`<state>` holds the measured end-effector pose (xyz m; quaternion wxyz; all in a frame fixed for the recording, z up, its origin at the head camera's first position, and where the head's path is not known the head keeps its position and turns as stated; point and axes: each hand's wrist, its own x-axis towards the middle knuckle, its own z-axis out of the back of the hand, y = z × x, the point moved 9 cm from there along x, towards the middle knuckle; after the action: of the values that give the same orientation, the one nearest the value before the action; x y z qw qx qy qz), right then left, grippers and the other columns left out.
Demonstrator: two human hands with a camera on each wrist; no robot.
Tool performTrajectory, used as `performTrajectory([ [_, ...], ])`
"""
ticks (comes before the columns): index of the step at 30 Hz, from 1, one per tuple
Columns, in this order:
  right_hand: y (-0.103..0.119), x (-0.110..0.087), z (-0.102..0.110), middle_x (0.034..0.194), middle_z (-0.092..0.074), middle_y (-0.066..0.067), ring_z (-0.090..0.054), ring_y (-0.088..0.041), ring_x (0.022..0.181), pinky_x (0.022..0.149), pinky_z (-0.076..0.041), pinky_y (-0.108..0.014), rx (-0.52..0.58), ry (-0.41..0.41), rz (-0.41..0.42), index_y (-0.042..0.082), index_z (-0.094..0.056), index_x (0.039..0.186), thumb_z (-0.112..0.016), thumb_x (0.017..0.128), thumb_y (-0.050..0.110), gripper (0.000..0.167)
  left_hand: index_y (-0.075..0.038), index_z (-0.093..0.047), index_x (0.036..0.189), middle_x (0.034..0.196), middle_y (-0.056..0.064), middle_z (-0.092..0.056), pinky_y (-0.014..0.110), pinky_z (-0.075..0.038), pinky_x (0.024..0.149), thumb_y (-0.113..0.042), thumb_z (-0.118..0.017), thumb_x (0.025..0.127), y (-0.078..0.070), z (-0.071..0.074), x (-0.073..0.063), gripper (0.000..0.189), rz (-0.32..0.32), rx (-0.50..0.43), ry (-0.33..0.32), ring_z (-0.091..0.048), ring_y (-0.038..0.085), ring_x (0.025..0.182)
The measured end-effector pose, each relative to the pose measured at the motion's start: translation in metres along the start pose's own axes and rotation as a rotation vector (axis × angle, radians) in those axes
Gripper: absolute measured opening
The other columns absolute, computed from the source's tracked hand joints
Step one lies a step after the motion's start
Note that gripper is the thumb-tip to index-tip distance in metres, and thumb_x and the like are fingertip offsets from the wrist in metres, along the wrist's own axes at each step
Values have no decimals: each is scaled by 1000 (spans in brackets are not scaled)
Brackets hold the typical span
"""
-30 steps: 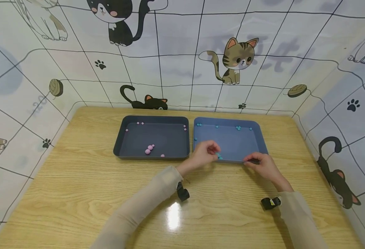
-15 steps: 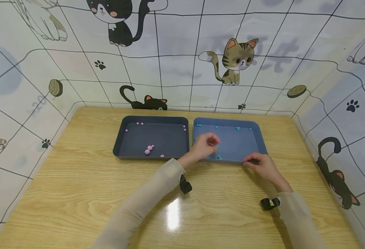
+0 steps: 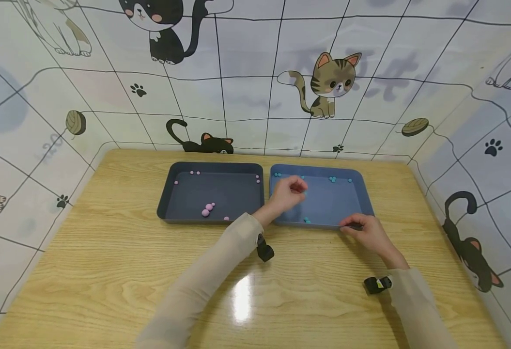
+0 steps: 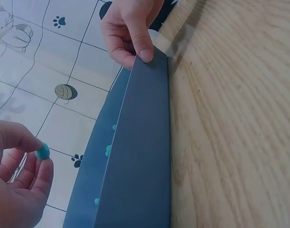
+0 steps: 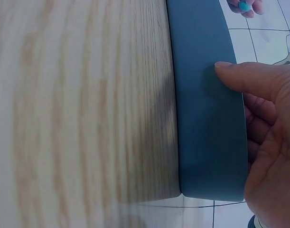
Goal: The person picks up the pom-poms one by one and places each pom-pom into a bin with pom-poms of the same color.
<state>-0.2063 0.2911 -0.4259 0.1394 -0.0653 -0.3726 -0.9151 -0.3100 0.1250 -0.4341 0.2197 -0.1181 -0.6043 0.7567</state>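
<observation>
Between thumb and fingertips, my left hand (image 3: 286, 195) pinches a small teal ball (image 4: 42, 151), held above the blue tray (image 3: 329, 198). My right hand (image 3: 365, 231) grips that tray's near wall toward its right end, thumb outside and fingers inside, as the right wrist view shows. Several teal balls lie in the tray: a cluster (image 3: 332, 179) and a pair (image 3: 277, 174) along the far side, others (image 3: 307, 220) by the near wall. In the right wrist view the teal ball (image 5: 244, 6) shows at the left hand's fingertips.
Left of the blue tray stands a dark grey tray (image 3: 229, 194). It holds several pink balls, among them a joined row (image 3: 209, 209) of three sizes near its front. Both trays rest on a wooden table (image 3: 150, 271), before a cat-patterned wall covering (image 3: 246, 97).
My left hand has risen from the tray's near wall toward its middle and far side, carrying a teal ball. The right hand stays on the near wall.
</observation>
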Motion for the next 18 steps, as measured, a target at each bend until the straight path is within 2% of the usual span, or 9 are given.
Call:
performTrajectory([
  [3, 12, 0, 3, 79, -66, -18, -61, -14, 74, 64, -48, -18, -5, -3, 1, -5, -68, 81, -68, 76, -13, 9, 5, -63, 102, 98, 12, -62, 21, -47, 72, 4, -62, 84, 2, 0, 4, 18, 9, 9, -12, -57, 18, 87],
  [9, 13, 0, 2, 79, -66, -18, -60, -11, 74, 64, -48, -20, -13, -4, -15, -6, -68, 81, -67, 76, -13, 9, 4, -63, 102, 94, 7, -62, 22, -47, 72, 3, -63, 84, 7, -1, 9, 18, 22, -6, -41, -56, 15, 85],
  [14, 15, 0, 2, 79, -66, -18, -60, -12, 74, 64, -49, -20, -17, -3, -20, -6, -68, 81, -68, 76, -13, 8, 3, -63, 101, 93, 6, -62, 20, -47, 70, 2, -63, 85, 4, -2, 12, 17, 9, -28, -54, -56, 14, 83],
  [18, 7, 0, 0, 79, -66, -19, -61, -14, 74, 63, -49, -20, -11, 1, -19, -6, -68, 82, -68, 76, -13, 9, 3, -63, 101, 93, 6, -62, 20, -47, 69, 1, -63, 86, 1, -2, 13, 15, 17, -62, -63, -56, 14, 83],
])
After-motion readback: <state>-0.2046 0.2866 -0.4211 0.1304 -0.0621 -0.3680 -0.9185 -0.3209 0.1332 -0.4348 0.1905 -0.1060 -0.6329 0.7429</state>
